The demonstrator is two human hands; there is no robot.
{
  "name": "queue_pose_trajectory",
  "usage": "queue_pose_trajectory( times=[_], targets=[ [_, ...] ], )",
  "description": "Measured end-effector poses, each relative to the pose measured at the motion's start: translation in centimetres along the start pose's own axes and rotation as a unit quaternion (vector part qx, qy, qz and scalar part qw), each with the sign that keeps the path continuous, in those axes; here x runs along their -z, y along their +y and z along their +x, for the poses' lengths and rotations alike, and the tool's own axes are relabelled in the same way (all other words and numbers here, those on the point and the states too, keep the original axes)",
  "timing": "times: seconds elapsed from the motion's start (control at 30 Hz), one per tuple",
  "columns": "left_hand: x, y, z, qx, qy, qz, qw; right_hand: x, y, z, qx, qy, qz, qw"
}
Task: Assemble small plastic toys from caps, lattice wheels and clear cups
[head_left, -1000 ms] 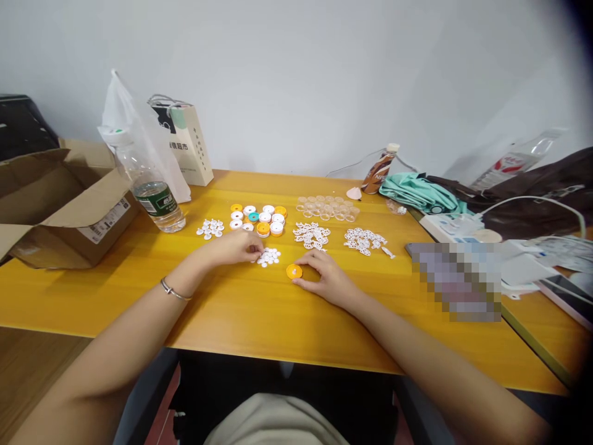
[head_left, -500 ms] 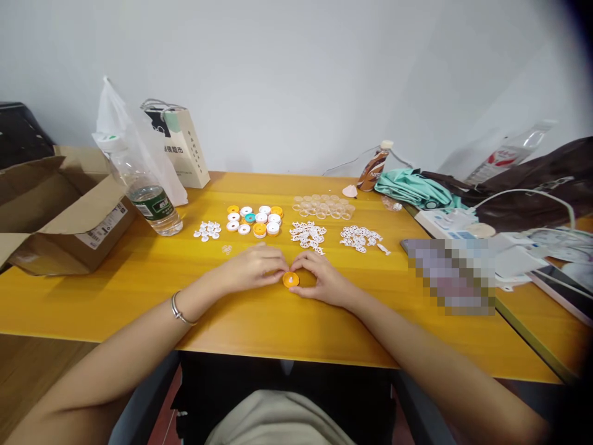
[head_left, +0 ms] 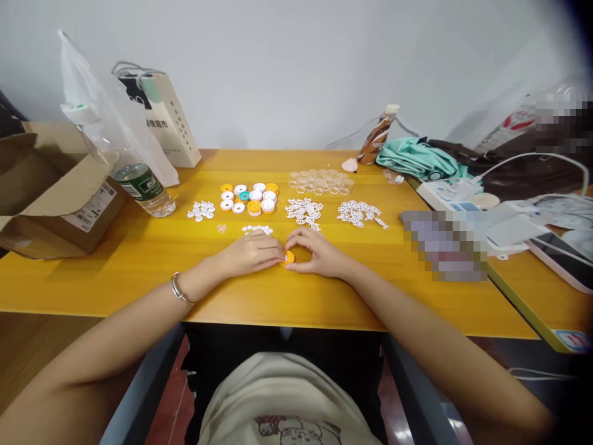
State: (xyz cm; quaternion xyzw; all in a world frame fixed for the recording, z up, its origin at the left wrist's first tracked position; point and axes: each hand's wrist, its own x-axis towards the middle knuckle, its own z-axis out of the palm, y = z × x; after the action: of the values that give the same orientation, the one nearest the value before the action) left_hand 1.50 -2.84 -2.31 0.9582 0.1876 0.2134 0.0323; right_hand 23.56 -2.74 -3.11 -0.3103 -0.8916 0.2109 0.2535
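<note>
A small orange disc [head_left: 290, 257] lies on the yellow table [head_left: 139, 272], pinched between the fingertips of both hands. My left hand [head_left: 252, 252] presses on its left side with fingers together. My right hand [head_left: 315, 252] curls round its right side. Just behind my left hand lies a small heap of white round pieces [head_left: 257, 229]. Farther back are several orange, white and teal discs [head_left: 249, 199], clear caps [head_left: 320, 182], and two heaps of white ring-shaped parts [head_left: 303, 211] [head_left: 359, 213].
A water bottle [head_left: 139, 185], a plastic bag [head_left: 99, 117], a paper bag [head_left: 164, 120] and an open cardboard box [head_left: 50, 185] stand at the left. A brown drink bottle [head_left: 377, 137], teal cloth [head_left: 417, 159], power strip [head_left: 447, 194] and cables crowd the right.
My left hand left the white pieces and came to the orange disc. Both hands now close on the disc, nearer the table's front edge. The camera tipped downward.
</note>
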Motion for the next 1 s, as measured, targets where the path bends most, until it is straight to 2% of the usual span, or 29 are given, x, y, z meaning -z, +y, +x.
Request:
queue_pose_trajectory(
  times=[0.17, 0.3, 0.43, 0.77, 1.0],
  targets=[
    [0.9, 0.2, 0.4, 0.022, 0.021, -0.100, 0.994, 0.1, 0.4, 0.1, 0.010, -0.017, 0.013, 1.000],
    [1.6, 0.0, 0.4, 0.052, 0.038, -0.134, 0.989, 0.2, 0.5, 0.2, 0.009, -0.025, 0.022, 0.999],
    [1.8, 0.0, 0.3, 0.050, 0.000, -0.140, 0.989, 0.2, 0.5, 0.1, 0.005, -0.026, 0.033, 0.999],
    [1.6, -0.3, 0.1, 0.015, -0.046, -0.111, 0.993, 0.2, 0.6, 0.2, 0.005, -0.023, 0.060, 0.998],
    [1.7, 0.1, 0.2, 0.008, -0.058, -0.087, 0.994, 0.4, 0.3, 0.1, -0.009, -0.024, 0.062, 0.998]
  ],
)
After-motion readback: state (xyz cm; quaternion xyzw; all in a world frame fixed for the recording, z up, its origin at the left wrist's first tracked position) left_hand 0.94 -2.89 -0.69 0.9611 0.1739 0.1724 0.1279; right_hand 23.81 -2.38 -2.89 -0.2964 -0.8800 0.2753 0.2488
